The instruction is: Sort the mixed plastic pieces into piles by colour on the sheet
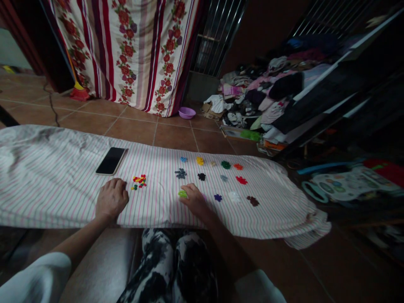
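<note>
My left hand [112, 198] lies palm down on the striped cloth, fingers curled in, with nothing visible in them. Just right of it is a small mixed heap of red, yellow and green pieces [139, 181]. My right hand [194, 199] has thumb and forefinger around lime green pieces [182, 193]; how many it grips is hidden. Small single-colour clusters lie in rows about it: grey [181, 173], black [201, 176], yellow [200, 160], dark green [225, 164], red [241, 180], purple [218, 197], white [234, 197] and brown [253, 201]. A pink bit shows beside my right hand.
The striped cloth [151, 210] covers a long narrow surface in front of my knees. A phone [111, 160] lies on its left part. Beyond are a floral curtain [126, 54], a purple basin [187, 112], a broom [78, 90] and a clothes pile [252, 92].
</note>
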Action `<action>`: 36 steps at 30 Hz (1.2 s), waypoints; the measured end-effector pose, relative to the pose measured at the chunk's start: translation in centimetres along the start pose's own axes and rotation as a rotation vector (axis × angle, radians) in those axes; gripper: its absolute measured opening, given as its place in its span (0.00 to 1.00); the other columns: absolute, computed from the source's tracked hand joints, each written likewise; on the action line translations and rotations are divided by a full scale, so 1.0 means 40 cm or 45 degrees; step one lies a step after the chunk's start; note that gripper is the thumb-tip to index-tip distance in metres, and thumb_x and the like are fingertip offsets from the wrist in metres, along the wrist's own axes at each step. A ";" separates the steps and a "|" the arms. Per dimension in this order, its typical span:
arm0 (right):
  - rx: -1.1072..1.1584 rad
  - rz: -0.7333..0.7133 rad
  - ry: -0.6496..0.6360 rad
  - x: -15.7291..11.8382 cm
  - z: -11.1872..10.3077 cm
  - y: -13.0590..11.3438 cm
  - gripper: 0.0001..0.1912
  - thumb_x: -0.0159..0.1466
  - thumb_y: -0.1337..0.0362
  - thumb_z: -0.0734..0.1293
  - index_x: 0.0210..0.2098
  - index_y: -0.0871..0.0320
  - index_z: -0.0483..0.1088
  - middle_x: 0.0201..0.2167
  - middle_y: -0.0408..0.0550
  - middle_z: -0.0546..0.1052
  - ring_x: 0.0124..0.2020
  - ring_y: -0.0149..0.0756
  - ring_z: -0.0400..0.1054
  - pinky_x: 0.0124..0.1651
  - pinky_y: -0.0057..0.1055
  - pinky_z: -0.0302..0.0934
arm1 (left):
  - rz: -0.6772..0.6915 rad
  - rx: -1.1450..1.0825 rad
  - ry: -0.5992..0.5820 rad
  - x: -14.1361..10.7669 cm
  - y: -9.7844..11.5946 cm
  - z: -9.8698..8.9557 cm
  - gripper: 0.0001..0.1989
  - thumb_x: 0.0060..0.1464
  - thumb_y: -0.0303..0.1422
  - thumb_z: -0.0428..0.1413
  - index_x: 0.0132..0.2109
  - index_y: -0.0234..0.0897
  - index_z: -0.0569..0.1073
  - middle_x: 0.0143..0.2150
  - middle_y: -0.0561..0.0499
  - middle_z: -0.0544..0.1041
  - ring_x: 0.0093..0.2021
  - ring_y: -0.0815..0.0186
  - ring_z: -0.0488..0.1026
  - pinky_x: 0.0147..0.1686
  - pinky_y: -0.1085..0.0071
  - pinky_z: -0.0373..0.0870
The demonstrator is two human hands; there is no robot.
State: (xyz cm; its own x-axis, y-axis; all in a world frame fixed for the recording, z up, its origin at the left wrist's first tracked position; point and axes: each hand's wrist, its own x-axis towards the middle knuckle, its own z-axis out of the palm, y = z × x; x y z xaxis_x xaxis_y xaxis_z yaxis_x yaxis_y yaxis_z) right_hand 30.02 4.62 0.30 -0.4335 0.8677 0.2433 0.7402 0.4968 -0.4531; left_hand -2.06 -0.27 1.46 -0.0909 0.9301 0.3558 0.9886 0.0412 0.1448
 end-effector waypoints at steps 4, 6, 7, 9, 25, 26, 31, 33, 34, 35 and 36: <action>0.069 -0.046 0.010 0.008 0.004 -0.011 0.10 0.60 0.68 0.65 0.41 0.54 0.72 0.38 0.49 0.70 0.40 0.39 0.67 0.46 0.37 0.65 | -0.007 0.001 0.009 0.001 0.001 -0.001 0.11 0.53 0.30 0.45 0.40 0.35 0.70 0.42 0.41 0.74 0.44 0.54 0.69 0.44 0.58 0.64; 0.085 -0.046 0.032 0.009 0.012 -0.016 0.09 0.61 0.68 0.65 0.40 0.54 0.73 0.37 0.49 0.70 0.40 0.39 0.67 0.46 0.37 0.65 | 0.000 0.015 0.008 0.001 0.001 -0.001 0.11 0.53 0.30 0.45 0.40 0.36 0.70 0.42 0.42 0.74 0.44 0.54 0.69 0.44 0.58 0.64; 0.093 -0.040 0.043 0.009 0.016 -0.018 0.09 0.61 0.69 0.65 0.40 0.55 0.73 0.37 0.50 0.71 0.40 0.39 0.67 0.46 0.37 0.65 | 0.005 0.019 0.006 0.001 0.000 0.000 0.11 0.54 0.30 0.45 0.41 0.35 0.70 0.42 0.42 0.74 0.44 0.54 0.69 0.44 0.58 0.64; 0.103 -0.019 0.058 0.009 0.025 -0.021 0.08 0.61 0.69 0.65 0.39 0.55 0.74 0.37 0.50 0.71 0.40 0.39 0.67 0.46 0.36 0.65 | 0.012 0.020 0.000 0.001 -0.001 0.001 0.12 0.54 0.30 0.45 0.41 0.35 0.70 0.43 0.41 0.74 0.45 0.54 0.68 0.44 0.58 0.64; 0.002 -0.047 0.165 0.006 0.030 -0.042 0.12 0.62 0.63 0.67 0.45 0.54 0.74 0.43 0.52 0.75 0.45 0.45 0.65 0.49 0.42 0.62 | -0.002 0.023 -0.001 0.001 0.001 0.002 0.11 0.54 0.30 0.44 0.41 0.36 0.69 0.44 0.42 0.74 0.46 0.54 0.69 0.46 0.58 0.64; 0.014 -0.055 0.185 0.004 0.022 -0.040 0.13 0.63 0.62 0.66 0.46 0.54 0.73 0.44 0.52 0.75 0.46 0.45 0.65 0.50 0.43 0.62 | 0.001 0.024 -0.002 0.001 0.001 0.003 0.12 0.54 0.30 0.44 0.41 0.35 0.69 0.44 0.42 0.74 0.46 0.54 0.69 0.46 0.58 0.64; -0.003 0.057 0.379 -0.033 -0.042 0.020 0.14 0.66 0.59 0.61 0.47 0.55 0.73 0.45 0.53 0.76 0.48 0.45 0.67 0.53 0.44 0.61 | 0.019 0.015 -0.006 0.000 -0.004 0.007 0.13 0.54 0.31 0.43 0.42 0.34 0.70 0.45 0.39 0.74 0.46 0.52 0.69 0.45 0.56 0.65; -0.051 0.126 0.426 -0.061 -0.066 0.054 0.14 0.67 0.59 0.61 0.45 0.56 0.74 0.44 0.54 0.76 0.48 0.45 0.67 0.53 0.45 0.61 | 0.021 0.028 -0.008 -0.001 -0.005 0.007 0.13 0.54 0.31 0.43 0.42 0.34 0.70 0.44 0.39 0.74 0.46 0.52 0.69 0.45 0.56 0.65; -0.072 0.142 0.428 -0.076 -0.074 0.070 0.14 0.67 0.58 0.61 0.44 0.57 0.74 0.44 0.54 0.77 0.48 0.46 0.67 0.53 0.45 0.60 | 0.022 0.037 -0.010 -0.001 -0.005 0.007 0.13 0.54 0.31 0.43 0.42 0.33 0.70 0.44 0.39 0.74 0.46 0.52 0.69 0.45 0.56 0.64; -0.090 0.148 0.422 -0.091 -0.079 0.085 0.14 0.67 0.58 0.61 0.44 0.57 0.74 0.44 0.54 0.77 0.48 0.46 0.67 0.53 0.44 0.60 | 0.023 0.044 -0.012 -0.001 -0.004 0.006 0.13 0.54 0.31 0.43 0.42 0.34 0.69 0.44 0.39 0.74 0.46 0.52 0.69 0.45 0.56 0.64; -0.105 0.145 0.410 -0.105 -0.080 0.096 0.14 0.67 0.57 0.61 0.44 0.57 0.74 0.45 0.53 0.77 0.49 0.45 0.67 0.54 0.44 0.60 | 0.024 0.050 -0.015 -0.001 -0.004 0.005 0.13 0.54 0.31 0.43 0.42 0.34 0.69 0.44 0.40 0.74 0.46 0.53 0.69 0.45 0.57 0.64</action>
State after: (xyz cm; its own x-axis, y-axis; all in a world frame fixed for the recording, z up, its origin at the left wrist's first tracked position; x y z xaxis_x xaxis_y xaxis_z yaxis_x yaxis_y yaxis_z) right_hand 36.35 2.94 0.29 -0.1710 0.8717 0.4592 0.8192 0.3848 -0.4252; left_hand -2.19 -0.25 1.21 -0.0708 0.9350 0.3474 0.9941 0.0376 0.1015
